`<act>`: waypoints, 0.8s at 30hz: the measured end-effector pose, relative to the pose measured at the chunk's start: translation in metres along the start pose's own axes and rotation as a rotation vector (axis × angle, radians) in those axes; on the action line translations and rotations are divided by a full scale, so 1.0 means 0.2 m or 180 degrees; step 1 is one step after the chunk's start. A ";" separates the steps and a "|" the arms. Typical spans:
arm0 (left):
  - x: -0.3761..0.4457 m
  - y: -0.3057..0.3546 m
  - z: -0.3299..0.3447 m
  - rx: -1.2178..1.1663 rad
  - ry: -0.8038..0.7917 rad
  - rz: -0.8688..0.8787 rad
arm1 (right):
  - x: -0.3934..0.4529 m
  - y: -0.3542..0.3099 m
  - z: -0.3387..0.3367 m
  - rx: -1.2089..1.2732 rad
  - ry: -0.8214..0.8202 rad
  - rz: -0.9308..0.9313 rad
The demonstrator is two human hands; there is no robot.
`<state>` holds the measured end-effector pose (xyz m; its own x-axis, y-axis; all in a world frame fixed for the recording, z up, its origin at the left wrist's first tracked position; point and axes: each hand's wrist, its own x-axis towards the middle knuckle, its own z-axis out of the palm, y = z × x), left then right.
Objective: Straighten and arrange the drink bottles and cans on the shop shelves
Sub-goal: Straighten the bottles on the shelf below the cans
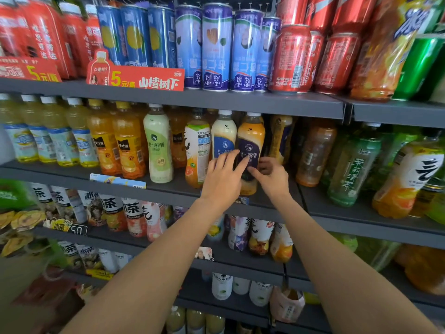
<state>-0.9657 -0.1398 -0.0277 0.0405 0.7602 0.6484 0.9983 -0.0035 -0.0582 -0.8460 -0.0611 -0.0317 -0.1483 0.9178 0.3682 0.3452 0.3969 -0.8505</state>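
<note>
Both hands up at the second shelf [252, 201], close together on one milk tea bottle with a purple label [250, 150]. Left hand [222, 179] pressed on the bottle's left front, fingers long and mostly straight, tips spread over the label. Right hand [273, 175] on the bottle's lower right side, pointer finger and thumb curled in, pinching the bottle. Purple-label bottle standing upright near the front edge of the shelf, white cap on top.

Just left of it, touching or nearly so, a milk tea bottle with a blue label [223, 135], partly hidden by the left fingers. Left again, an orange juice bottle with a white label [197, 150], turned so the small print faces out. Further left, a pale green bottle [159, 145] standing alone, then two orange juice bottles [118, 143] and a row of yellow drinks [48, 138].

Right of the hands, a brown tea bottle [315, 153] and green tea bottles [354, 165].

Top shelf above: tall blue cans [216, 47], red cola cans [291, 59], and a red price sign [144, 78].

Lower shelves: more tea bottles with white labels [113, 210], too blurry to read well.
</note>
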 end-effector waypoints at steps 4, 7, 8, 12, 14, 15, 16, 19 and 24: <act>-0.01 0.00 -0.02 0.0249 0.0032 0.0146 | -0.04 -0.03 0.01 -0.0558 0.0373 -0.0346; -0.03 -0.03 -0.03 0.0327 0.0178 0.0052 | -0.09 -0.11 0.02 -0.0889 0.0820 -0.1094; -0.04 -0.05 -0.03 0.0329 0.0273 0.0016 | -0.11 -0.15 0.03 -0.0937 0.0897 -0.1375; -0.08 -0.15 -0.07 0.0253 0.0483 -0.0318 | -0.15 -0.35 0.13 -0.0984 0.0844 -0.2078; -0.10 -0.24 -0.09 0.0180 0.0491 -0.0591 | -0.17 -0.43 0.23 -0.1025 0.0774 -0.2307; -0.12 -0.29 -0.10 0.0117 0.0501 -0.0741 | -0.19 -0.47 0.29 -0.1026 0.0711 -0.2385; -0.14 -0.35 -0.10 0.0061 0.0520 -0.0884 | -0.20 -0.50 0.35 -0.1019 0.0626 -0.2444; -0.20 -0.57 -0.11 -0.0156 0.0507 -0.1259 | -0.23 -0.56 0.58 -0.1137 0.0131 -0.2242; -0.28 -0.93 -0.15 -0.0562 0.0377 -0.1504 | -0.22 -0.67 0.97 -0.0802 -0.0199 -0.0821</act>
<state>-1.1517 -0.2012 -0.0304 -0.4222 0.6267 0.6550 0.9003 0.2052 0.3840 -1.0667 -0.1544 -0.0066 -0.3138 0.7890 0.5282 0.5054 0.6097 -0.6106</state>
